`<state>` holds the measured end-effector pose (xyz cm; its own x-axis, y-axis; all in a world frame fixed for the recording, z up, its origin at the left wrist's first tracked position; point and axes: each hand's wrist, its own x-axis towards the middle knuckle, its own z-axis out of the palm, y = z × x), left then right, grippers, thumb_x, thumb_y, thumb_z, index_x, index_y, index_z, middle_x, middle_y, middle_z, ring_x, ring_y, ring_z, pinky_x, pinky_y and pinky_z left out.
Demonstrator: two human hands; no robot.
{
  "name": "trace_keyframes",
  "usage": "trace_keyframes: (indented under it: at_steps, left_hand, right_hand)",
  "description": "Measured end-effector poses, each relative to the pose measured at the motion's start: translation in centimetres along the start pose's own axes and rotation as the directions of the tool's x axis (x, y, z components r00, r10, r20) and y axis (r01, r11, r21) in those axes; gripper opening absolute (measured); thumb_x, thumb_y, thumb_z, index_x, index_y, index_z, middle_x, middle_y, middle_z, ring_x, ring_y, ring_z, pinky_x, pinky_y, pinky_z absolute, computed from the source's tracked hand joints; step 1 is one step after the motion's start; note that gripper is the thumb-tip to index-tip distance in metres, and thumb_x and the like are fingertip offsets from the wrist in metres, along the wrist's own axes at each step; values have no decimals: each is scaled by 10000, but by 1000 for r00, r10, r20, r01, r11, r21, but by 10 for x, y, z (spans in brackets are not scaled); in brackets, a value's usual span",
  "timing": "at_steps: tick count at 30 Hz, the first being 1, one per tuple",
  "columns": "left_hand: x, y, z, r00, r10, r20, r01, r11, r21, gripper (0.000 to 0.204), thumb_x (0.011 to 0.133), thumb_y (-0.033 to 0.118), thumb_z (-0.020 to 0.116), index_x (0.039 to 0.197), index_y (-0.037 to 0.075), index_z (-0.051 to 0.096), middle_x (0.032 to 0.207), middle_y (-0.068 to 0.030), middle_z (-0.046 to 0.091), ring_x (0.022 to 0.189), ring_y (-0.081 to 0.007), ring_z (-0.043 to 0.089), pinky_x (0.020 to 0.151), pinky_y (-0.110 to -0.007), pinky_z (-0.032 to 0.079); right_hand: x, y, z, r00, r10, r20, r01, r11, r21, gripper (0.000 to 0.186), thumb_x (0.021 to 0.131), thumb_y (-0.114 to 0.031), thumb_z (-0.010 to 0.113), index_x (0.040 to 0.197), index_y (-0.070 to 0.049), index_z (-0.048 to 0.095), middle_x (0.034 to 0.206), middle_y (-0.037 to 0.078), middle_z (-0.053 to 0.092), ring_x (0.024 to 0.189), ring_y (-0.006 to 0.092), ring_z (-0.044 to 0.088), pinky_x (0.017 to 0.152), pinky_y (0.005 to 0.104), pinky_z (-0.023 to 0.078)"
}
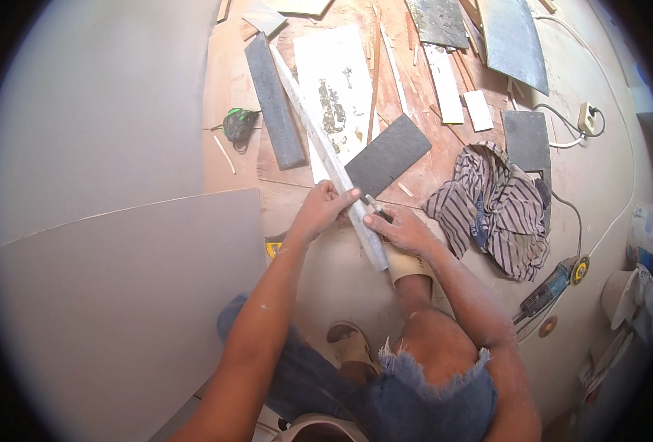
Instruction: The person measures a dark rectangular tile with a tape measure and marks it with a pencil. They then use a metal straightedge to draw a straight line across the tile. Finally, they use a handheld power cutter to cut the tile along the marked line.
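I hold a long pale marble-like strip [311, 125] slanting down toward me. My left hand [323, 206] is closed on it, thumb across the strip. My right hand [400, 228] is closed just below, thumb on the strip's side, with a small, slim, partly hidden tool [373, 204] in its fingers. A dark rectangular tile [389, 155] lies just beyond my hands. A white mottled panel [330, 66] and a dark narrow tile [275, 103] lie behind the strip.
A tape measure [238, 125] lies at left, near large grey boards [120, 295]. More tile offcuts [518, 44] are at the back. A striped cloth [488, 206], angle grinder [543, 295], power socket [588, 118] and cables are at right. My knee and sandalled feet are below.
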<state>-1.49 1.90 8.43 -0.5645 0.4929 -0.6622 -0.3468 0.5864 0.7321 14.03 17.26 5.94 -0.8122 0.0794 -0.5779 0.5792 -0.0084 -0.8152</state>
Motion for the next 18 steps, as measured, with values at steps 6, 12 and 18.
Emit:
trace_keyframes:
  at_steps: [6, 12, 18]
  left_hand:
    - [22, -3, 37, 988, -74, -138, 34, 960, -277, 444, 962, 404, 649, 981, -35, 582, 823, -68, 588, 733, -174, 637, 612, -266, 529]
    - [33, -46, 51, 939, -302, -164, 249, 928, -278, 386, 1007, 353, 580, 1019, -31, 606, 954, -145, 651, 735, -196, 669, 588, -305, 564]
    - [34, -22, 47, 937, -245, -248, 228, 969, -95, 321, 987, 281, 618, 987, -40, 620, 853, -126, 668, 675, -181, 674, 607, -294, 586]
  right_hand:
    - [-8, 12, -28, 991, -80, -108, 74, 996, -51, 542, 870, -451, 706, 1106, 35, 673, 853, 155, 704, 786, 214, 656, 735, 353, 497]
    - [-36, -27, -77, 969, -132, -210, 65, 953, -297, 476, 852, -420, 722, 865, 55, 686, 659, 97, 617, 642, 138, 569, 600, 345, 462]
    - [-37, -24, -80, 989, -29, -142, 12, 992, -123, 430, 875, -370, 727, 945, 53, 701, 737, 33, 649, 646, 102, 565, 599, 299, 461]
